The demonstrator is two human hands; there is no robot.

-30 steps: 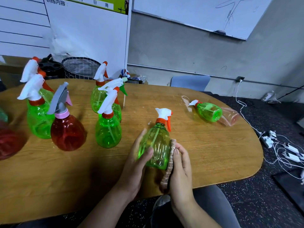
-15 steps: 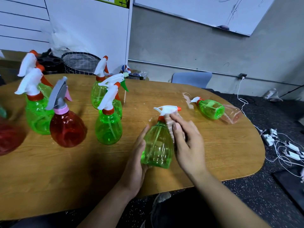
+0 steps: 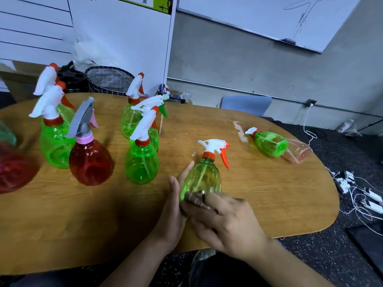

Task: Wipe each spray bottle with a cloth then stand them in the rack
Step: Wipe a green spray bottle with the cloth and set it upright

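A red bottle [image 3: 14,172] is cut off at the table's [image 3: 83,224] left edge. Right of the standing green and red bottles, the left hand [image 3: 174,206] steadies a green spray bottle [image 3: 202,179] upright near the front edge, fingers straight against its side. The right hand [image 3: 223,222], up at the neck half a second ago, now lies blurred across the base; the cloth is hidden beneath it, its grip unclear. The bottle is clear green, with a white head and orange trigger.
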